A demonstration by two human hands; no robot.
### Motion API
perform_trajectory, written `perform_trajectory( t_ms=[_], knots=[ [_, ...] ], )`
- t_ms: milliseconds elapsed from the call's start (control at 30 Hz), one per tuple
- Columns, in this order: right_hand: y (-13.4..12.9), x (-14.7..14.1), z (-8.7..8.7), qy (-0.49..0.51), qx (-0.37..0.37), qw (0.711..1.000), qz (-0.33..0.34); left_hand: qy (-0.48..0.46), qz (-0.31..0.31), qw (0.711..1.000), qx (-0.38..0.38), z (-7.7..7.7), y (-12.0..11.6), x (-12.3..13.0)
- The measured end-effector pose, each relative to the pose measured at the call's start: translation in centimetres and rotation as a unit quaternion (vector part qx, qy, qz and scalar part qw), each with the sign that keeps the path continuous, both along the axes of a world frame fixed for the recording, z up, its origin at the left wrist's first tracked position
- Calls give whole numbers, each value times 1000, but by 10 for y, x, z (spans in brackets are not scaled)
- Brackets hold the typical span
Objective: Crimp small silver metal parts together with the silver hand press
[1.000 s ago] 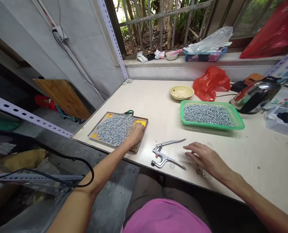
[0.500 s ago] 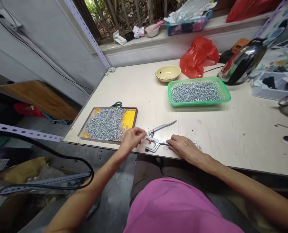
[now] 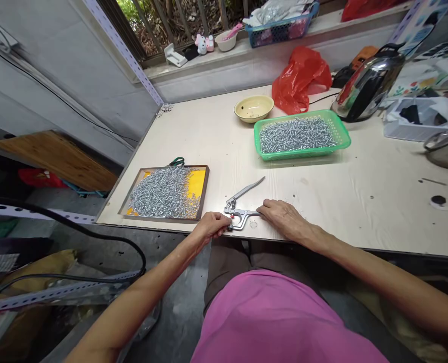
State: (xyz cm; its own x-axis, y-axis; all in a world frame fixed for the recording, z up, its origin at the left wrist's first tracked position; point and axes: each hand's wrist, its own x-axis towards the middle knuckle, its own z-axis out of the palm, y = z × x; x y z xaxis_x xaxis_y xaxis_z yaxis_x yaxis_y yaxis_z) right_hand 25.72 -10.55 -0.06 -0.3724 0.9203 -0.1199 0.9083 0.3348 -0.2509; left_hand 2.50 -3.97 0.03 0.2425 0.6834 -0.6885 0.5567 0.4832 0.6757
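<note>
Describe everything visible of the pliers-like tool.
The pliers-like tool looks like silvery metal: two splayed handles, a dark coil spring, a C-shaped head with a red bit and dark tip. It lies open on the table, head toward the left hand, whose fingers are at the tip. The right hand touches the lower handle's end.

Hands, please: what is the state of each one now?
Left hand: fingers pinched at the head of the pliers; cannot tell if they hold something.
Right hand: closed on the pliers' lower handle end.

Barred window (image 3: 186, 20), grey wall (image 3: 76, 65), pale table (image 3: 216, 131)
</note>
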Motion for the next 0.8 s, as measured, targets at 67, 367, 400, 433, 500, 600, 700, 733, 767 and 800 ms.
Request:
perform_trajectory(
  t_ms=[67, 367, 400, 433, 500, 600, 700, 733, 767, 800],
  knots=[
    [1, 1, -2, 1, 4, 1000, 4, 23, -15, 1000, -8, 0, 2, 2],
    [1, 4, -5, 14, 28, 999, 11, 68, -85, 993, -45, 3, 6, 4],
    [2, 6, -3, 23, 37, 999, 11, 63, -80, 994, -45, 2, 4, 4],
    [5, 7, -1, 32, 48, 998, 11, 57, -74, 995, -43, 1, 3, 3],
    [13, 11, 0, 41, 63, 997, 19, 44, -62, 996, -39, 0, 1, 2],
    [34, 15, -7, 29, 37, 998, 50, 42, -55, 997, -38, -1, -1, 2],
    [54, 15, -16, 19, 3, 996, 89, 53, -57, 996, -38, 1, -2, 3],
    [58, 15, -18, 18, -2, 995, 98, 56, -58, 996, -38, 2, -2, 4],
    [62, 15, -18, 17, -2, 994, 105, 58, -59, 996, -39, 3, -2, 4],
    [65, 15, -18, 17, 1, 994, 110, 60, -59, 996, -40, 4, -2, 5]
  ],
)
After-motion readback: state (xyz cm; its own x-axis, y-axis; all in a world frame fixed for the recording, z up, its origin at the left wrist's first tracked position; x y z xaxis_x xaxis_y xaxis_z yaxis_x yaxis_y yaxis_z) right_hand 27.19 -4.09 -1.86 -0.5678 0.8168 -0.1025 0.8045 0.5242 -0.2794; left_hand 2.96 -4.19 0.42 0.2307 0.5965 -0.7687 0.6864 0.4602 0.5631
